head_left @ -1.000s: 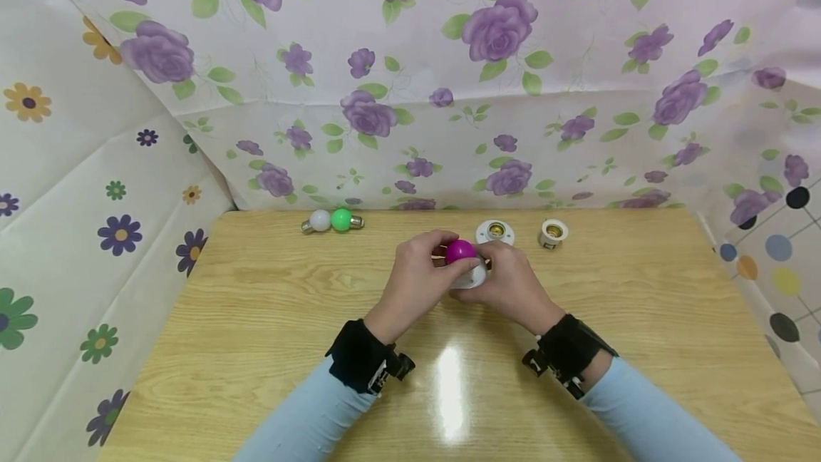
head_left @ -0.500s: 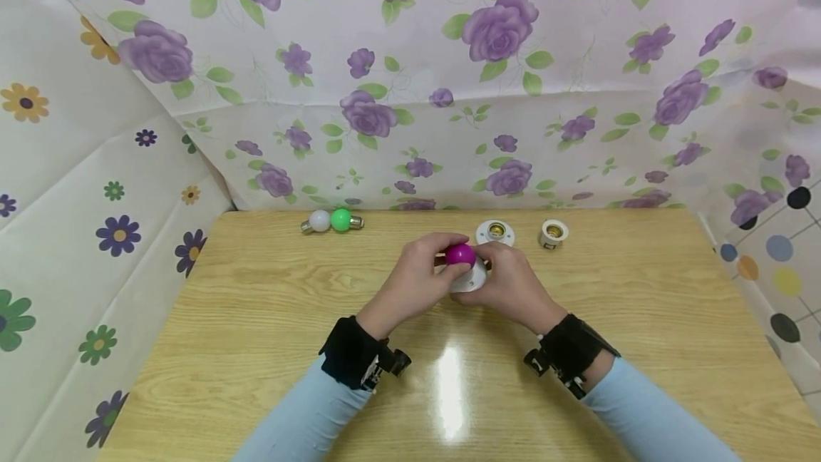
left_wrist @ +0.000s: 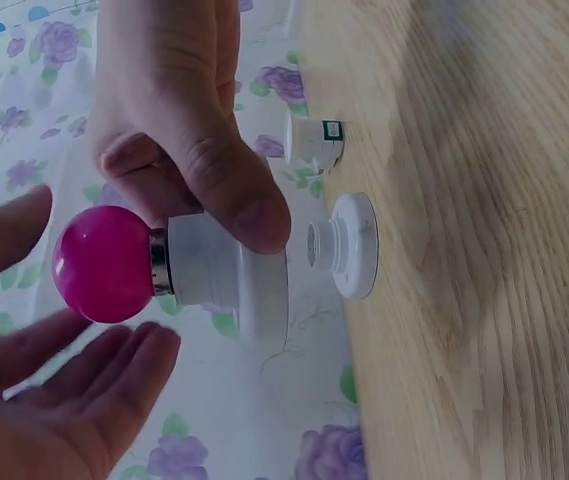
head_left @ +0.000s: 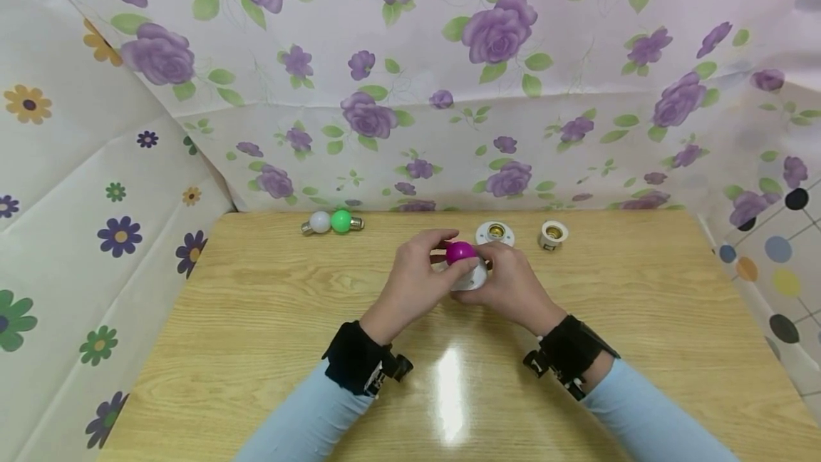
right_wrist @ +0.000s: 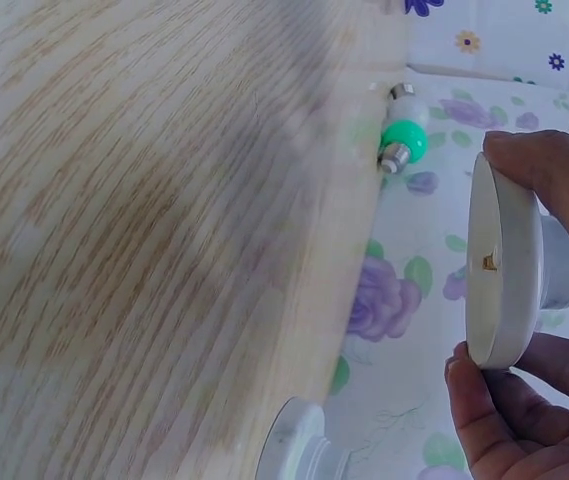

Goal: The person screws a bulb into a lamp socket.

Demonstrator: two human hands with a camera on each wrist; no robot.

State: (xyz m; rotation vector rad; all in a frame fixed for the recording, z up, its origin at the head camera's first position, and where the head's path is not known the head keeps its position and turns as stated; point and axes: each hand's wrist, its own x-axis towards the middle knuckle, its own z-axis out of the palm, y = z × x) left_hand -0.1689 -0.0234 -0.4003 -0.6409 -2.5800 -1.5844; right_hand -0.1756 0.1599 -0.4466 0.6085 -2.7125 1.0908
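Observation:
A magenta light bulb (left_wrist: 104,264) sits in a white round-based lamp socket (left_wrist: 204,262), with a strip of its metal screw base showing between them. My right hand (head_left: 507,276) grips the socket by its base, thumb on one side and fingers on the other. The underside of the base (right_wrist: 509,265) faces the right wrist view, hollow with a small brass part. Around the bulb lies my left hand (head_left: 417,262), its fingers spread. In the left wrist view its thumb (left_wrist: 19,230) stands apart from the bulb, and its fingers are close below.
Toward the table's back edge stand a round-based socket (head_left: 482,234) and a cup-shaped white socket (head_left: 550,244). A white bulb (head_left: 320,221) and a green bulb (head_left: 341,220) lie end to end at the back left. Flowered cloth (head_left: 423,148) rises behind the table (head_left: 269,305).
Over the last half second my left hand has turned slightly about the bulb, its thumb moving to the right. The right hand keeps its grip on the socket almost unmoved.

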